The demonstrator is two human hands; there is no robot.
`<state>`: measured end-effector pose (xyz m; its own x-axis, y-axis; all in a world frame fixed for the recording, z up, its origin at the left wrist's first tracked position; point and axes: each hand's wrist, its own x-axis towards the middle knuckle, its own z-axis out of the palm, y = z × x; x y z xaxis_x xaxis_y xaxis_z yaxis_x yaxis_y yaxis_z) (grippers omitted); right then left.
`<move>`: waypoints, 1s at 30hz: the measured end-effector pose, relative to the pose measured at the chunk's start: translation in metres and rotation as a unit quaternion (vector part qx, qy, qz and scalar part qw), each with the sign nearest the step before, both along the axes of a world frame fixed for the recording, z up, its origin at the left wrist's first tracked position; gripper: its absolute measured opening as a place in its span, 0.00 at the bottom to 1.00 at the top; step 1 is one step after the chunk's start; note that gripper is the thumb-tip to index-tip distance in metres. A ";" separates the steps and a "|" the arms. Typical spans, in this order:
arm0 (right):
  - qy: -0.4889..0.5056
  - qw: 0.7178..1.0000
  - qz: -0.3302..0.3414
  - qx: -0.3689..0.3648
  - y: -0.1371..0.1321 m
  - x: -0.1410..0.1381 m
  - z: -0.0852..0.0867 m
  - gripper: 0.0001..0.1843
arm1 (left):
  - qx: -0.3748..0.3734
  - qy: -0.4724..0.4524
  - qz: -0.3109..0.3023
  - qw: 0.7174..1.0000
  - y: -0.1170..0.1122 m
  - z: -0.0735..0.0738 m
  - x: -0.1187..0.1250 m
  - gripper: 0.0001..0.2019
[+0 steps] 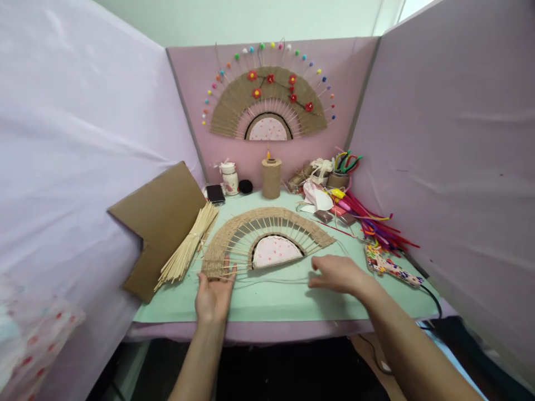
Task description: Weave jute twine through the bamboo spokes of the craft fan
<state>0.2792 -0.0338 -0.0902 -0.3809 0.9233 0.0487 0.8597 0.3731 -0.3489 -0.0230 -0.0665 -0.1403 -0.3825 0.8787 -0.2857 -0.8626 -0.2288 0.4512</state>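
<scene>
Head view: near the desk's (267, 313) front edge, the loosely curled left hand (213, 295) holds the left end of the fan (276, 252); the closed right hand (337, 273) pinches string (278, 280). Back right, a cup (337, 180) holds coloured handles (348, 162).

I can read no text, label, brand, number or sign anywhere from my end of the head view. The small white jar with a reddish printed motif (229, 181) sits too far back for me to tell whether its marks include lettering. On the white glue gun patterned in many colours (393, 267), I make out coloured blotches, and any wording among them is too small to read.
</scene>
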 end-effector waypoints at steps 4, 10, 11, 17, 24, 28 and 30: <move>-0.029 1.000 -0.010 -0.002 0.020 0.025 0.022 0.24 | -0.052 -0.025 0.011 0.998 0.001 0.001 0.009 0.22; -0.016 0.998 0.031 0.045 0.121 -0.060 0.009 0.38 | -0.118 -0.076 -0.007 0.990 -0.001 0.008 0.003 0.21; -0.048 0.999 0.026 0.000 0.138 -0.075 -0.002 0.41 | -0.122 -0.082 -0.010 0.989 -0.001 0.008 0.001 0.21; -0.097 0.992 0.015 -0.074 0.180 -0.101 -0.058 0.47 | -0.119 -0.098 -0.035 0.987 0.000 0.007 -0.007 0.21; -0.099 0.993 0.034 -0.057 0.174 -0.127 -0.040 0.50 | -0.121 -0.095 -0.029 0.988 -0.003 0.007 -0.006 0.21; -0.078 0.984 0.145 -0.064 0.156 -0.166 -0.046 0.50 | -0.107 -0.096 -0.027 0.989 -0.002 0.007 -0.004 0.21; -0.072 0.979 0.170 -0.081 0.150 -0.176 -0.051 0.51 | -0.108 -0.095 -0.026 0.989 -0.002 0.007 -0.004 0.21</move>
<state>0.1029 0.1164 -0.1416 -0.6604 0.7328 -0.1637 0.7394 0.5967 -0.3117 -0.0272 -0.0687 -0.1331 -0.2602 0.8064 -0.5310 -0.9444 -0.0982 0.3138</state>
